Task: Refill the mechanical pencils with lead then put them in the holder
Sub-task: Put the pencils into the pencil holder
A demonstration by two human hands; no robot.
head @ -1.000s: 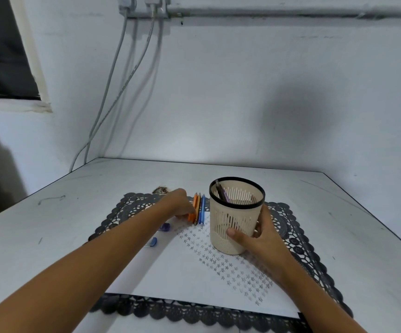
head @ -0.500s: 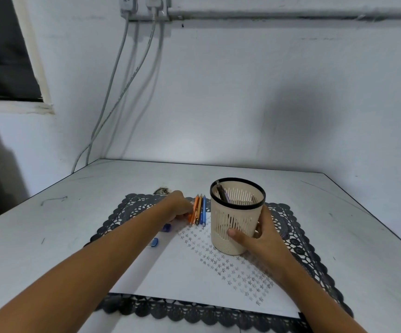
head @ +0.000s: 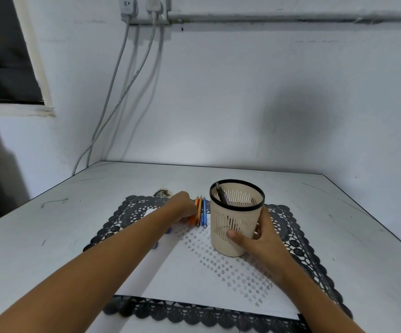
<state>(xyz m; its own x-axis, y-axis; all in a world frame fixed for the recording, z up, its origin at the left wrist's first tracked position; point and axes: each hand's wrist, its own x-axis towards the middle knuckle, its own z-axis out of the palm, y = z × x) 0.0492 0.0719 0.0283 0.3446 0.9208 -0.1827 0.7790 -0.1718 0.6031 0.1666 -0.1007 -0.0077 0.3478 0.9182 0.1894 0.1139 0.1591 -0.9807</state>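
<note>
My right hand (head: 264, 239) wraps the cream slotted plastic holder (head: 236, 219), upright on the black lace mat (head: 291, 227) with one dark pencil (head: 222, 194) inside, while my left hand (head: 182, 207) meets the orange and blue mechanical pencils (head: 200, 211) lying just beside it; next, I judge, lift one for refilling, though my left fingers are hidden, grip unclear.

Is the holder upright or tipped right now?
Upright: holder stands on its base, rim level, right hand gripping its side.

A pale wall (head: 242, 97) stands behind the grey-white desk (head: 127, 183). Grey cables (head: 111, 92) hang down from sockets (head: 144, 8). A dark window (head: 2, 56) is at the left.
</note>
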